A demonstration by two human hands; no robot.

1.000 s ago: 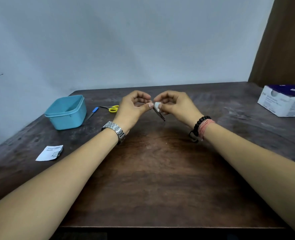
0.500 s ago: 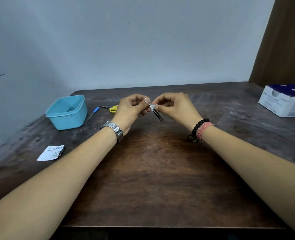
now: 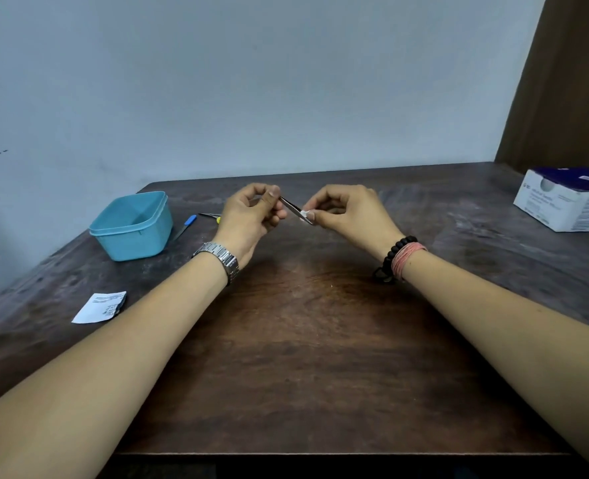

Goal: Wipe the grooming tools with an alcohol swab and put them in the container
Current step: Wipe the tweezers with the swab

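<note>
Above the middle of the dark wooden table (image 3: 303, 357), my left hand (image 3: 251, 219) pinches one end of thin metal tweezers (image 3: 291, 205). My right hand (image 3: 348, 216) pinches a small white alcohol swab (image 3: 305, 214) around the tweezers' other end. The open teal container (image 3: 132, 226) stands at the back left. Just right of it lie a blue-handled tool (image 3: 186, 225) and scissors (image 3: 211, 216) with a yellow handle, partly hidden behind my left hand.
A torn white swab wrapper (image 3: 99, 307) lies at the left, near my left forearm. A white and blue box (image 3: 569, 198) sits at the far right edge. A grey wall stands behind the table, a brown panel at the upper right.
My hands have drawn apart. The swab in my right hand has slid along the tweezers away from my left hand, so more of the metal shows between them.
</note>
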